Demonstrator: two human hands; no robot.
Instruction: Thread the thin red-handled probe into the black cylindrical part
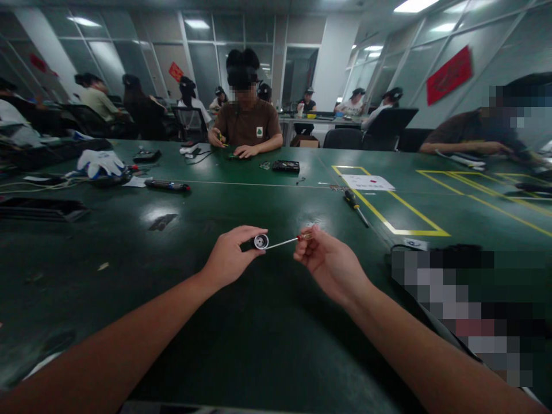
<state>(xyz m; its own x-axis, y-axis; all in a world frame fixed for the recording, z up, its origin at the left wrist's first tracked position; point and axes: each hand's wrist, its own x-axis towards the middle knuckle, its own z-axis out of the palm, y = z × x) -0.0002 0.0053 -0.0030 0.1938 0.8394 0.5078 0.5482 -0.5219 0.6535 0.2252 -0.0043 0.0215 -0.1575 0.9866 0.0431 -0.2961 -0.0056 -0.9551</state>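
My left hand is closed around a small black cylindrical part with a pale rim, its round open end turned toward me and small details inside. In my right hand is a screwdriver with a thin metal shaft and a clear, reddish handle mostly covered by my fingers. The shaft points left, and its tip meets the lower right rim of the cylinder; whether it goes inside I cannot tell. Both hands are above the green table.
Beyond my right hand lies a yellow-and-black screwdriver near a paper sheet and yellow tape. White gloves, a dark pen-like tool and a black device lie farther off. A person works opposite, another at the right.
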